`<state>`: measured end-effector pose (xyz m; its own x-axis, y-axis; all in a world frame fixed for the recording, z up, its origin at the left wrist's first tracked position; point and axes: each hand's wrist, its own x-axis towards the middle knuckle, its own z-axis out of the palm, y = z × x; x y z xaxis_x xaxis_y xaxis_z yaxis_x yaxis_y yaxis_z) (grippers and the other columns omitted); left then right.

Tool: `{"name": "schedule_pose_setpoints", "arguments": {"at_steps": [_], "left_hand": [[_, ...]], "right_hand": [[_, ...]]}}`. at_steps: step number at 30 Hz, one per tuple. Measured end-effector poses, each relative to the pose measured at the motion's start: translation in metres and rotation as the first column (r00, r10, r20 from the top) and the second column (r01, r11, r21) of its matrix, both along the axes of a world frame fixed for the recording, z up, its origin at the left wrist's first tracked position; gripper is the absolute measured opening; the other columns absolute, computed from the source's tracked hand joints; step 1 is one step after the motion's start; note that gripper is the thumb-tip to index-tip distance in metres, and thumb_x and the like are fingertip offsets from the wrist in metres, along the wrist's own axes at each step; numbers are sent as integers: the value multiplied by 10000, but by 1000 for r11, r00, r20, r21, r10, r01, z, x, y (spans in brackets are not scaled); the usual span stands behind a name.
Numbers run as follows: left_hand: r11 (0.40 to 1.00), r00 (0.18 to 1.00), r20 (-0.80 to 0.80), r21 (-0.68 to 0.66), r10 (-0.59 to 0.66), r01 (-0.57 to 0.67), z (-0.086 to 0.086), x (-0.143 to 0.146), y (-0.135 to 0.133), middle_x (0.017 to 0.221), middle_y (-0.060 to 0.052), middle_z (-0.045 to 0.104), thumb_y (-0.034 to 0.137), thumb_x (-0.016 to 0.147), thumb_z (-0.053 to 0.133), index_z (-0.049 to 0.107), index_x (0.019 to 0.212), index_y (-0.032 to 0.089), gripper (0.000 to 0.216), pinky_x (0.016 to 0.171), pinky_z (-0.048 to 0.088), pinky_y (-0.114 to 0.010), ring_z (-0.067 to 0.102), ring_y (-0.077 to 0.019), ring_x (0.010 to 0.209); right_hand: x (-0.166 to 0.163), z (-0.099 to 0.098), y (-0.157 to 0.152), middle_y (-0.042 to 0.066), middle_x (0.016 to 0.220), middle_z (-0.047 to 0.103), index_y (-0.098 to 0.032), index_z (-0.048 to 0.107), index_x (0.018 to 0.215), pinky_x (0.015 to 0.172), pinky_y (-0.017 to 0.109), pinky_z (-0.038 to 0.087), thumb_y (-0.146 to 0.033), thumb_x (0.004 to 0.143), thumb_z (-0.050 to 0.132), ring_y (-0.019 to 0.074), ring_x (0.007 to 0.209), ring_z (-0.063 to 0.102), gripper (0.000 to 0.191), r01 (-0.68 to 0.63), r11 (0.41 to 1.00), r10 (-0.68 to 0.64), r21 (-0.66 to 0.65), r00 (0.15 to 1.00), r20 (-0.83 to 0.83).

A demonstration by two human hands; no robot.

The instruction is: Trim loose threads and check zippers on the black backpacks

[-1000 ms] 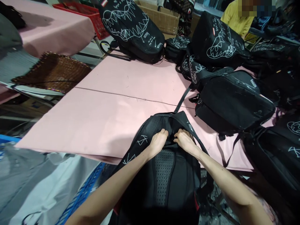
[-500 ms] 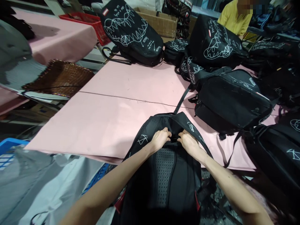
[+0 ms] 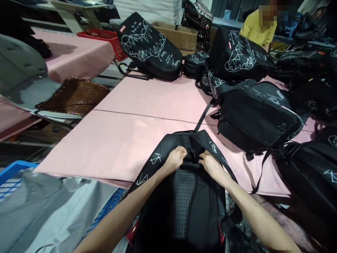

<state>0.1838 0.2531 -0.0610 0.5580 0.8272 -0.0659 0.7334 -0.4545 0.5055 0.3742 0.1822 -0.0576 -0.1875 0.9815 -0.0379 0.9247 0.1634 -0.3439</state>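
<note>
A black backpack (image 3: 207,196) lies in front of me with its back panel up and its top end on the pink table. It has a grey mesh strip (image 3: 183,202), and white scribbles mark its shoulder straps (image 3: 155,158). Between the straps, near the top, my left hand (image 3: 176,158) is closed, its fingertips curled in. My right hand (image 3: 210,163) pinches close beside the right strap, apart from the left. Whatever sits in either hand's fingers is too dark and small to make out.
Several black backpacks with white scribbles (image 3: 260,116) crowd the right and far side of the pink table (image 3: 110,140). A woven tray (image 3: 76,95) rests on a chair at left. A blue crate (image 3: 13,175) stands lower left. A person in yellow (image 3: 256,26) is across the table.
My left hand has drawn left, widening the gap between the hands, and its fingers have curled tighter. The right hand has barely moved. The view has tilted slightly up.
</note>
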Motion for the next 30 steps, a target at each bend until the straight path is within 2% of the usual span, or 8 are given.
{"name": "schedule_pose_setpoints", "arguments": {"at_steps": [4, 7, 10, 13, 16, 24, 30], "left_hand": [[993, 943, 311, -51, 116, -105, 8, -11, -12, 757, -20, 541, 174, 846, 360, 460, 711, 190, 169, 679, 430, -259, 540, -146, 724], [979, 885, 421, -126, 199, -160, 11, -17, -16, 727, -5, 546, 169, 817, 388, 462, 667, 193, 169, 684, 421, -269, 538, -146, 709], [956, 842, 454, -144, 292, -254, 9, -19, -21, 702, 5, 535, 160, 812, 392, 464, 652, 194, 179, 673, 414, -271, 529, -143, 681], [922, 790, 489, -89, 370, -377, 4, -16, -33, 729, 3, 507, 170, 831, 389, 463, 674, 198, 176, 654, 411, -271, 519, -144, 681], [887, 764, 496, -26, 413, -462, 1, -14, -45, 741, 0, 486, 199, 862, 384, 464, 694, 203, 186, 645, 413, -272, 511, -146, 688], [888, 768, 518, 33, 377, -458, -4, -16, -46, 735, 4, 490, 191, 876, 379, 466, 713, 205, 185, 636, 425, -265, 516, -144, 687], [896, 753, 537, -12, 379, -443, -3, -18, -44, 751, -5, 511, 186, 870, 382, 471, 715, 202, 179, 650, 435, -273, 529, -147, 702]], "right_hand": [[-2, 3, 3, 81, 965, 600, -184, 584, 1079, 830, 284, 409, -210, 865, 498, 201, 899, 579, 232, 33, 999, -33, -32, 999, 1], [-4, 10, 5, 65, 928, 589, -183, 600, 1052, 783, 278, 410, -200, 833, 552, 189, 853, 573, 225, 25, 999, -24, -27, 1000, 13], [-3, 18, 8, 40, 916, 571, -194, 618, 1007, 747, 268, 405, -179, 806, 592, 171, 831, 561, 204, -1, 1000, 1, -10, 1000, -21], [-4, 27, 17, 20, 901, 555, -196, 632, 948, 744, 255, 395, -125, 799, 589, 149, 823, 538, 171, -74, 997, 75, 18, 994, -80], [-11, 31, 31, 24, 886, 564, -192, 653, 894, 780, 273, 377, -128, 803, 596, 157, 844, 508, 125, -170, 984, 173, 47, 983, -56], [-36, 18, 54, 34, 896, 586, -208, 670, 930, 754, 293, 361, -206, 819, 609, 177, 866, 473, 128, -297, 951, 295, 84, 955, 37], [-37, 17, 52, 41, 879, 588, -196, 667, 881, 779, 309, 372, -180, 837, 571, 187, 856, 492, 107, -268, 961, 262, 73, 962, 80]]}}
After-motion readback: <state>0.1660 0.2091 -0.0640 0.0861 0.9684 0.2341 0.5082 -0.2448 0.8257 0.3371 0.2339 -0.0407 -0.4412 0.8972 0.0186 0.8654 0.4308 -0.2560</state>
